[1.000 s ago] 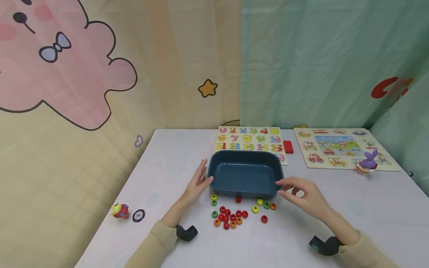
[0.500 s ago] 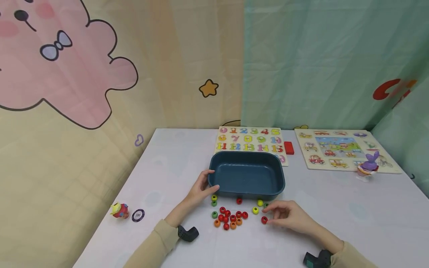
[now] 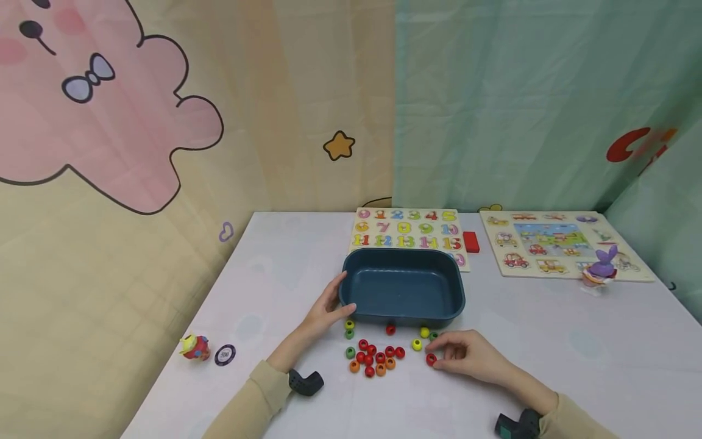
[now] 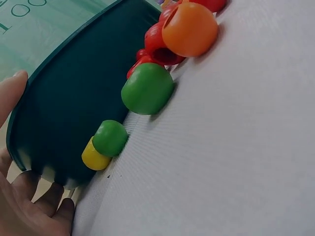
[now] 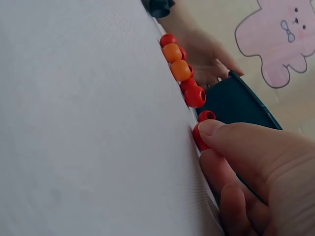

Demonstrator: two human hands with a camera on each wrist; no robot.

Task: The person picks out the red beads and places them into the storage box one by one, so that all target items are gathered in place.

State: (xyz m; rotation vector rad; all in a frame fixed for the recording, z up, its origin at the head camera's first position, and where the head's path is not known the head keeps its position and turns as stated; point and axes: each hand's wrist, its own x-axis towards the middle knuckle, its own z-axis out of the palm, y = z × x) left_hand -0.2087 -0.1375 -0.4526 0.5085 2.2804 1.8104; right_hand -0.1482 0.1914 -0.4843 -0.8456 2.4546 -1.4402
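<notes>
A dark blue rectangular tub (image 3: 403,320) stands mid-table. My left hand (image 3: 325,310) holds its left end, fingers along the outer wall and thumb at the front corner; the left wrist view shows fingertips against the tub's wall (image 4: 74,93). To the front right of the tub, my right hand (image 3: 476,356) pinches a red bead (image 3: 431,360) between thumb and fingers, low at the tabletop. In the right wrist view the thumb covers part of that bead (image 5: 199,137). Several red, orange, green and yellow beads lie before the tub, among them a yellow bead (image 3: 417,345) and a green bead (image 4: 147,89).
Behind the tub lies a number puzzle board (image 3: 406,227), with a red block (image 3: 471,242) beside it. A picture puzzle board (image 3: 548,268) and a purple rabbit-eared toy (image 3: 603,263) sit at right. At left are a small toy figure (image 3: 195,347) and a round chip (image 3: 225,355).
My right hand has left the tub's right end, moved down and left to the beads, and pinched the red bead. My left hand has closed in on the tub's left end.
</notes>
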